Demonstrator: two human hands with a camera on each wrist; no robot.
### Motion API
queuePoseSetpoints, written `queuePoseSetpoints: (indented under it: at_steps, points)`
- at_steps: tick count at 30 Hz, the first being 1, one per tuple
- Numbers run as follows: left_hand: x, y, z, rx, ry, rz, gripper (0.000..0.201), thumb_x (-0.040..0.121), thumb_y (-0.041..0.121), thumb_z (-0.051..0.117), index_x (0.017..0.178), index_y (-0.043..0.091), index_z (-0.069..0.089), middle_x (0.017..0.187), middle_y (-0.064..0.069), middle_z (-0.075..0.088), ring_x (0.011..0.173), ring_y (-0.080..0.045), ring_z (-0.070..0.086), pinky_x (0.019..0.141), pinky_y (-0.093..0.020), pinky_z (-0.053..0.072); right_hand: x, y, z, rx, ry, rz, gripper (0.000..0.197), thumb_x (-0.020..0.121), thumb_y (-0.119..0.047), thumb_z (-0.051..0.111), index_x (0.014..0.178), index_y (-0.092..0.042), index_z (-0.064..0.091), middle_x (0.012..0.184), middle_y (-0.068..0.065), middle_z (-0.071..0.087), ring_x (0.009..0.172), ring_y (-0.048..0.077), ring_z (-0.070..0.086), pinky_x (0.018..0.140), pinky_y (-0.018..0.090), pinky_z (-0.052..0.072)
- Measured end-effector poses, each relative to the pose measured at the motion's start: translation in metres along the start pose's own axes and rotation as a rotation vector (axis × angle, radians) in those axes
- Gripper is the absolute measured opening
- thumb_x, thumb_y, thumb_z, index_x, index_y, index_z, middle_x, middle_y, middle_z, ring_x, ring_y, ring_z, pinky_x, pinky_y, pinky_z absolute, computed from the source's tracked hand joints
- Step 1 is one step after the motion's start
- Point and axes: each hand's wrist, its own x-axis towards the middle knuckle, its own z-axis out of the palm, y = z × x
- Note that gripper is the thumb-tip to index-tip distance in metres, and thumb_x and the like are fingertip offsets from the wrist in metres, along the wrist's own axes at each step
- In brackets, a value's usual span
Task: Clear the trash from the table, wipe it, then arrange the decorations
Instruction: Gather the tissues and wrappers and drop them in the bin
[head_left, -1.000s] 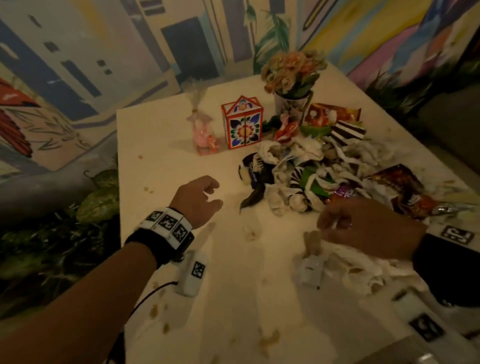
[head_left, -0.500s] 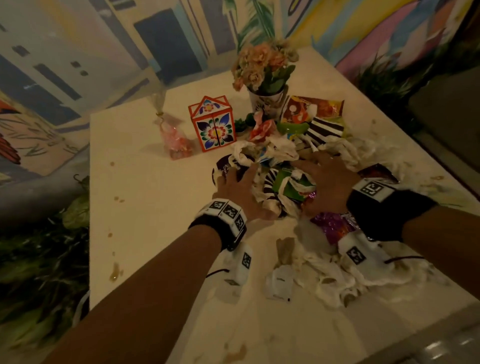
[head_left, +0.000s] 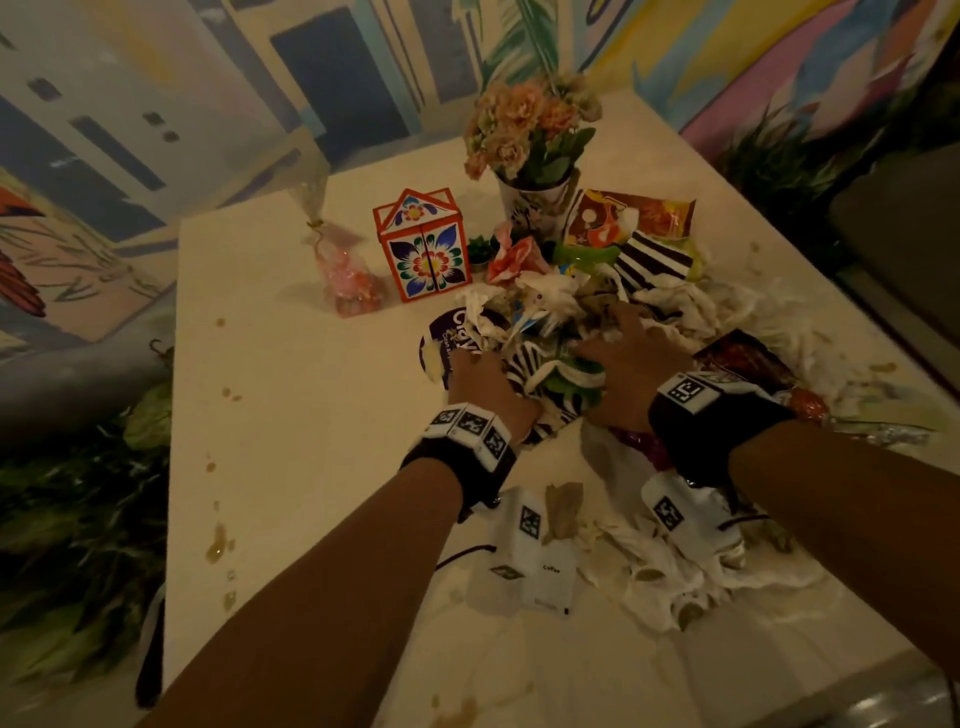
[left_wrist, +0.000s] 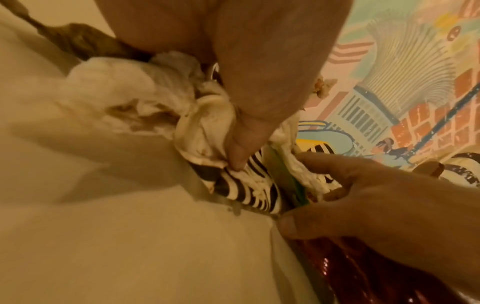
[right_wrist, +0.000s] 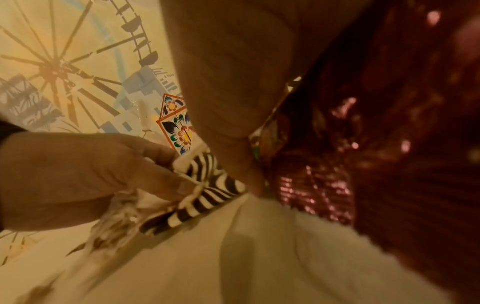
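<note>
A heap of trash (head_left: 550, 317) lies mid-table: crumpled white tissues, zebra-striped wrappers (left_wrist: 249, 185) and a green wrapper. My left hand (head_left: 485, 384) grips its left side, fingers curled round tissue and striped wrapper (right_wrist: 207, 185), thumb (left_wrist: 237, 156) pressing on top. My right hand (head_left: 631, 358) clutches the heap from the right, fingers bent into the wrappers. Behind the heap stand a flower vase (head_left: 535, 197), a painted house-shaped box (head_left: 423, 244), a pink candy bag (head_left: 345, 270) and a pink paper flower (head_left: 517, 257).
An orange snack bag (head_left: 628, 218) lies by the vase, a dark red foil bag (head_left: 748, 358) to the right. More stained tissues (head_left: 665, 577) and a white sachet (head_left: 540, 582) lie near the front edge. Brown spills (head_left: 218, 545) dot the table's left side. Plants (head_left: 78, 519) border it.
Both hands went from hovering apart above the near table onto the trash heap and have closed on it from either side, drawing nearer each other.
</note>
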Motion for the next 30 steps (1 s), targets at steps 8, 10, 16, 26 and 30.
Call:
queuePoseSetpoints:
  at_steps: [8, 10, 16, 26, 30]
  points:
    - [-0.018, -0.044, -0.046, -0.258, 0.098, -0.030, 0.027, 0.074, 0.013, 0.069, 0.090, 0.009, 0.047, 0.075, -0.004, 0.051, 0.067, -0.021, 0.050, 0.051, -0.026, 0.037, -0.002, -0.008, 0.001, -0.067, 0.055, -0.082, 0.040, 0.083, -0.028, 0.065, 0.122, -0.027, 0.056, 0.156, 0.011, 0.007, 0.127, 0.044, 0.036, 0.097, 0.049, 0.046]
    - [-0.022, -0.045, -0.059, -0.329, 0.142, -0.013, 0.025, 0.071, 0.008, 0.069, 0.087, 0.009, 0.050, 0.078, -0.009, 0.057, 0.074, -0.028, 0.056, 0.058, -0.033, 0.048, -0.003, -0.011, -0.001, -0.039, 0.096, -0.104, 0.031, 0.084, -0.019, 0.063, 0.115, -0.017, 0.061, 0.153, 0.012, 0.015, 0.125, 0.043, 0.038, 0.097, 0.047, 0.045]
    - [-0.037, -0.045, -0.089, -0.471, 0.158, 0.029, 0.033, 0.064, 0.006, 0.067, 0.090, 0.026, 0.060, 0.086, -0.007, 0.069, 0.081, -0.030, 0.066, 0.072, -0.052, 0.057, -0.003, -0.019, -0.040, 0.237, 0.256, -0.090, 0.018, 0.071, 0.001, 0.068, 0.083, -0.011, 0.064, 0.109, 0.010, 0.050, 0.100, 0.031, 0.053, 0.071, 0.029, 0.039]
    - [-0.051, -0.038, -0.100, -0.484, 0.237, 0.079, 0.028, 0.070, 0.008, 0.067, 0.096, 0.017, 0.060, 0.091, -0.007, 0.068, 0.085, -0.029, 0.066, 0.074, -0.050, 0.057, -0.014, -0.002, -0.117, 0.794, 0.640, -0.167, 0.029, 0.062, 0.009, 0.071, 0.061, -0.018, 0.060, 0.086, 0.011, 0.068, 0.086, 0.023, 0.064, 0.079, 0.033, 0.055]
    - [-0.052, -0.039, -0.098, -0.477, 0.224, 0.052, 0.022, 0.072, 0.005, 0.066, 0.092, 0.011, 0.060, 0.088, -0.012, 0.068, 0.083, -0.031, 0.066, 0.072, -0.050, 0.057, -0.013, 0.006, -0.107, 0.793, 0.597, -0.183, 0.026, 0.056, 0.012, 0.073, 0.068, -0.007, 0.061, 0.083, 0.011, 0.063, 0.086, 0.028, 0.061, 0.080, 0.040, 0.052]
